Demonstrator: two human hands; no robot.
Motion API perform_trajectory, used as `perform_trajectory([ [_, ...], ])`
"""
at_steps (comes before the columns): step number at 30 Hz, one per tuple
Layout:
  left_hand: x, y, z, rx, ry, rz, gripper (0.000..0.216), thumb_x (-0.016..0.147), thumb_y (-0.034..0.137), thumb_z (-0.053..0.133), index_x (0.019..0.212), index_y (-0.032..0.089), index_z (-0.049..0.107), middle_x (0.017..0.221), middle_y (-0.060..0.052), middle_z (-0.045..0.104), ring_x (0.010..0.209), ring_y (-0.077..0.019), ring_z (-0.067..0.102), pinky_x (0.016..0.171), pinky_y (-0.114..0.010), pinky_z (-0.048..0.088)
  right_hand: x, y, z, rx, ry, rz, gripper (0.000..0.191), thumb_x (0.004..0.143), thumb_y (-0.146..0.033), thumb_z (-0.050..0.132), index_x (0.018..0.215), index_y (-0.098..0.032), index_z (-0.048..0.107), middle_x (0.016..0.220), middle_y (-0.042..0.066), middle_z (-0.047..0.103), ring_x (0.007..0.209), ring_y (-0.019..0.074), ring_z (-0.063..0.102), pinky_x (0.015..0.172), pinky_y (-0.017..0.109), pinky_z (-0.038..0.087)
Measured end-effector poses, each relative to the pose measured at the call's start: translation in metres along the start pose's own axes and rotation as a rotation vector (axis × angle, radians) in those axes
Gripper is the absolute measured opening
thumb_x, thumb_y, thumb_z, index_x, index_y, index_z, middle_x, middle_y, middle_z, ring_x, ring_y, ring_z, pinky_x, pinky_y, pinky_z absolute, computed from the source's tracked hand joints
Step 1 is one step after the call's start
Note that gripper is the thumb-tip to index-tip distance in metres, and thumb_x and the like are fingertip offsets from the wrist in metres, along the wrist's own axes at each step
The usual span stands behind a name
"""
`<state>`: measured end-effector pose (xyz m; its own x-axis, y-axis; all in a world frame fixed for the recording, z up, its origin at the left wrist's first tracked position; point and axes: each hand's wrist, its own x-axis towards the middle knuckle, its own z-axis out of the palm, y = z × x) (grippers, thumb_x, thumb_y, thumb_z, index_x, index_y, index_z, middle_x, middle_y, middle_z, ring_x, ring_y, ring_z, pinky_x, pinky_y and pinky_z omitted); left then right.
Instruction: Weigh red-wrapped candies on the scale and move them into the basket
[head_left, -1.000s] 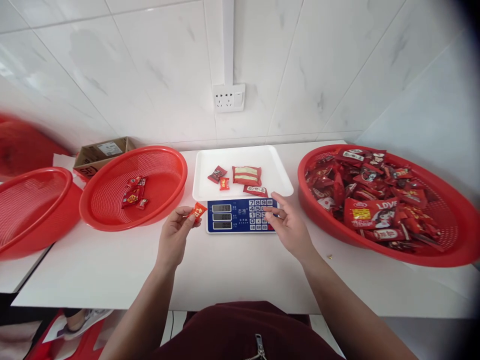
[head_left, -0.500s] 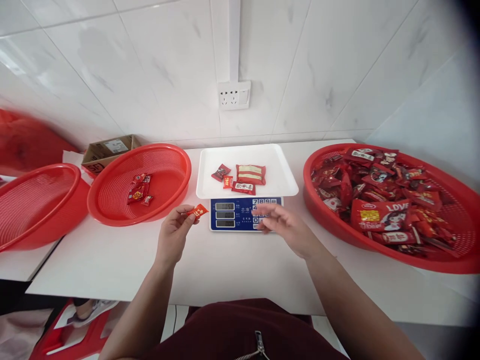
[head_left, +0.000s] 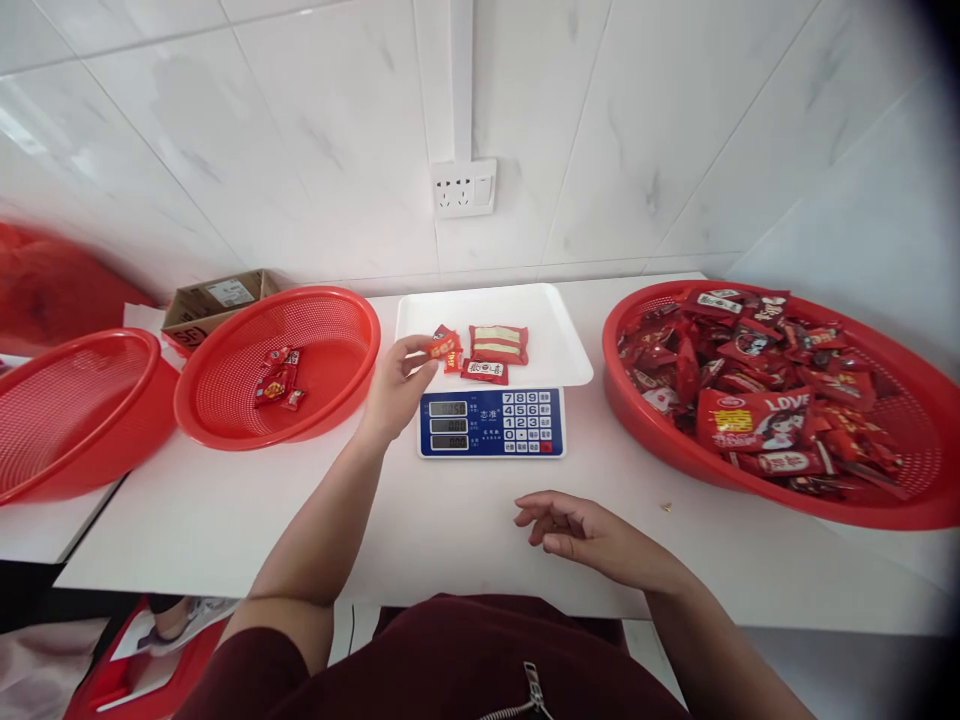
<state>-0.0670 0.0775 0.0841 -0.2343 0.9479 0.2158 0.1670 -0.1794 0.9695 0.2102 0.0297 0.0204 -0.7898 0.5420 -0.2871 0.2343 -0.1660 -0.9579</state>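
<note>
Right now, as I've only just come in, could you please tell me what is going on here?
A person's left hand holds a small red-wrapped packet over the left part of a white tray, where other packets lie. The right hand, seemingly empty, is in front of the scale's blue panel. A large red basket heaped with packets stands to the right; a red basket to the left holds just a few.
</note>
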Motion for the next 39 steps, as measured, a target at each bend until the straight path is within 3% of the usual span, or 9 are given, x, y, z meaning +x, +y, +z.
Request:
perform_trajectory([
  [3,0.006,0.004,0.013,0.044,-0.143,0.048,0.048,0.076,0.022,0.063,0.121,0.025,0.049,0.128,-0.006,0.052,0.122,-0.0215,0.045,0.099,-0.036,0.037,-0.001,-0.002,0.001,-0.008,-0.005,-0.004,0.038,0.083,-0.038,0.054,0.119,-0.025,0.053,0.111,0.008,0.059,0.092,0.0185,0.058,0.081,0.039,0.047],
  [5,-0.003,0.006,0.015,0.08,-0.144,0.069,0.045,0.077,0.023,0.062,0.121,0.026,0.05,0.129,-0.006,0.051,0.124,-0.0213,0.042,0.102,-0.037,0.034,-0.003,-0.002,0.001,-0.003,-0.001,0.007,0.039,0.082,-0.039,0.055,0.118,-0.024,0.053,0.111,0.008,0.059,0.092,0.0185,0.058,0.081,0.039,0.047],
  [9,-0.04,0.008,0.002,0.068,-0.133,-0.047,0.021,0.081,0.029,0.058,0.1,0.022,0.061,0.103,-0.006,0.063,0.097,-0.019,0.058,0.084,-0.032,0.046,-0.006,0.0,0.001,0.023,-0.001,0.028,0.038,0.082,-0.039,0.055,0.117,-0.024,0.054,0.111,0.008,0.059,0.093,0.0188,0.058,0.082,0.039,0.047],
  [12,-0.071,0.005,-0.01,0.091,-0.32,-0.216,0.016,0.081,0.032,0.058,0.091,0.02,0.061,0.084,-0.004,0.062,0.078,-0.0161,0.059,0.071,-0.028,0.048,-0.004,0.001,0.001,0.032,-0.026,0.048,0.037,0.082,-0.039,0.056,0.115,-0.024,0.056,0.109,0.008,0.061,0.094,0.0199,0.058,0.083,0.04,0.047],
  [17,-0.104,-0.003,-0.013,0.226,-0.572,-0.298,0.017,0.083,0.031,0.053,0.094,0.023,0.063,0.092,-0.004,0.064,0.084,-0.0175,0.058,0.077,-0.031,0.047,0.01,0.0,0.004,0.02,-0.092,0.045,0.037,0.082,-0.038,0.055,0.115,-0.024,0.056,0.108,0.007,0.061,0.094,0.0197,0.058,0.083,0.039,0.047],
  [27,-0.116,-0.011,-0.007,0.161,-0.697,-0.329,0.02,0.083,0.029,0.053,0.1,0.024,0.062,0.098,-0.004,0.064,0.087,-0.0165,0.059,0.081,-0.031,0.047,0.022,-0.003,0.014,-0.021,-0.106,0.042,0.039,0.083,-0.036,0.054,0.12,-0.025,0.053,0.112,0.007,0.06,0.095,0.0194,0.057,0.084,0.039,0.046],
  [39,-0.114,-0.01,-0.006,0.165,-0.718,-0.291,0.02,0.084,0.028,0.054,0.102,0.023,0.061,0.099,-0.003,0.064,0.087,-0.0154,0.059,0.081,-0.03,0.047,0.028,0.001,0.017,-0.051,-0.086,0.058,0.039,0.084,-0.036,0.053,0.121,-0.024,0.051,0.111,0.006,0.06,0.095,0.0183,0.056,0.088,0.039,0.044],
])
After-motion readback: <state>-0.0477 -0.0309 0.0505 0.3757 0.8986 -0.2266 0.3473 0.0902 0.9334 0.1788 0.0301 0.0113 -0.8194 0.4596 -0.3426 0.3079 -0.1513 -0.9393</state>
